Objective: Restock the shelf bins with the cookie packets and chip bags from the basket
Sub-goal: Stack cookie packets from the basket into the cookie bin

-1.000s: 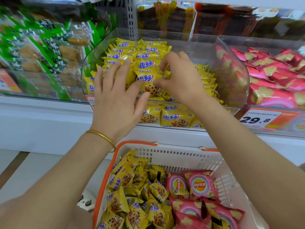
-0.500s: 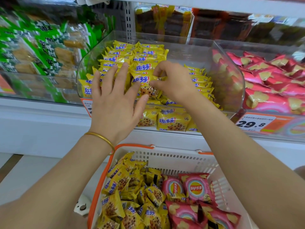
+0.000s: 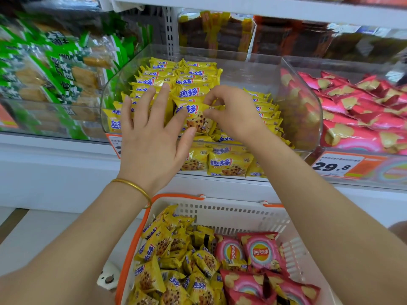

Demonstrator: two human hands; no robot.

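Since the basket (image 3: 231,213) sits nearest me, below my forearms, I start there: yellow cookie packets (image 3: 158,243) are heaped in its left half and pink chip bags (image 3: 259,252) in its right. Both kinds look light and puffed with air. The film is glossy and probably slippery, and the contents would crush under a squeeze, so I judge the crimped end seals the safest place to take hold, for the chips above all.

Further up, my left hand (image 3: 152,137) lies over the standing rows in the clear bin (image 3: 248,69), fingers spread and straight, closing on nothing. It seems to be bracing the rows.

Just beside it, my right hand (image 3: 233,115) has thumb and fingertips pinched on the upper right edge of one cookie packet (image 3: 193,113), which stands tilted at the front of the middle row. That thin edge gives purchase without pressing on the cookie. The wrapper is soft, so it should slip between its neighbours if I keep it upright.

Beyond, the bin has bare space at its back right. The neighbouring bin holds shelved chips (image 3: 352,111).
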